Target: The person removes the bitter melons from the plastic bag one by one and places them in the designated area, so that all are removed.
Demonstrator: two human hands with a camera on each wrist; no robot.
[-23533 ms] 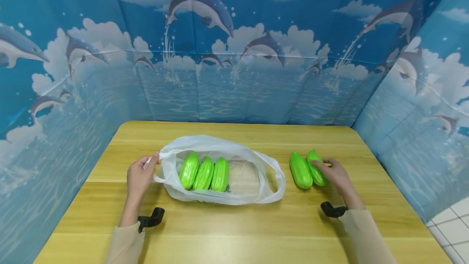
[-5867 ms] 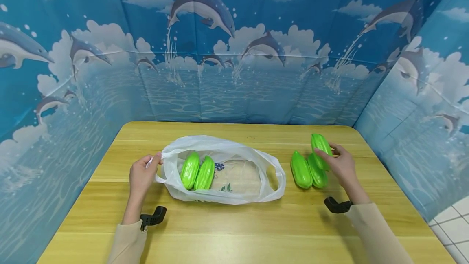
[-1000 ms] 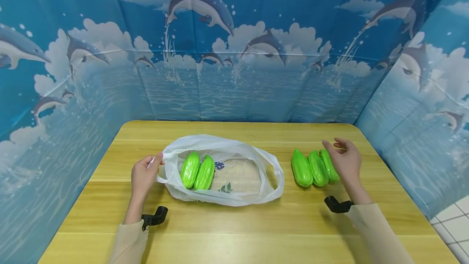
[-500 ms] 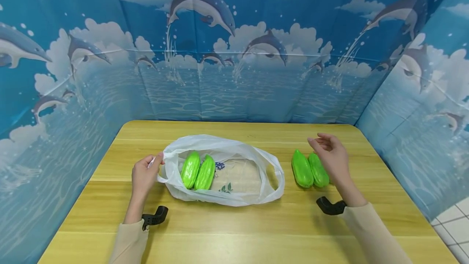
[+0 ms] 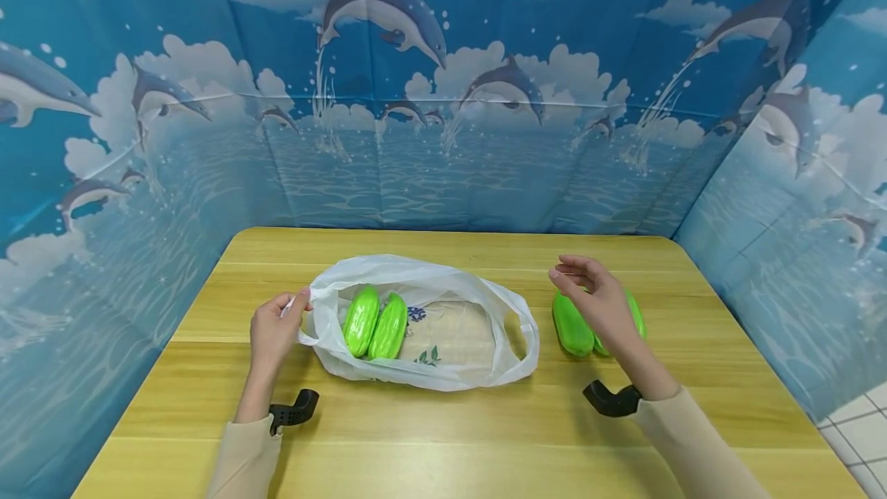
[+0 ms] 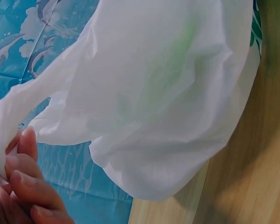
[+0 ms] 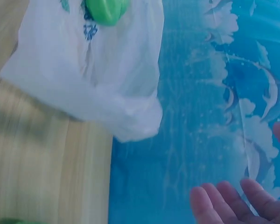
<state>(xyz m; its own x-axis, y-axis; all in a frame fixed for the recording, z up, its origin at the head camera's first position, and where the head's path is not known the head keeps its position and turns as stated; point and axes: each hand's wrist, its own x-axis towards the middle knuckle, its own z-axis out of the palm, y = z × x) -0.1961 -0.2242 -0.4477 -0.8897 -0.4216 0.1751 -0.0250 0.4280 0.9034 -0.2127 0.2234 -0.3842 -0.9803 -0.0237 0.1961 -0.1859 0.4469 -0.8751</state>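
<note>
My left hand [image 5: 273,329] pinches one handle of a white plastic bag [image 5: 409,376] at its left end; the left wrist view shows the handle [image 6: 18,107] gathered between thumb and fingers. Inside the bag, two glossy bright green ribbed gourds [image 5: 360,322] lie side by side at the left. My right hand [image 5: 599,303] hovers over three like gourds [image 5: 571,326] on the table, fingers loosely bent and holding nothing. It partly hides two of them. In the right wrist view its fingers [image 7: 233,200] are spread apart from the bag.
The bag's free handle [image 5: 530,345] loops out toward the right. Its bottom shows beige with blue and green print. The wooden table [image 5: 443,437] is backed by a blue dolphin curtain [image 5: 443,168]. Black wrist cameras [image 5: 613,399] sit on both wrists.
One gourd has gone from the bag to the table, set down right of the other two. My right hand has released it and moved left. The left hand keeps its hold on the handle.
</note>
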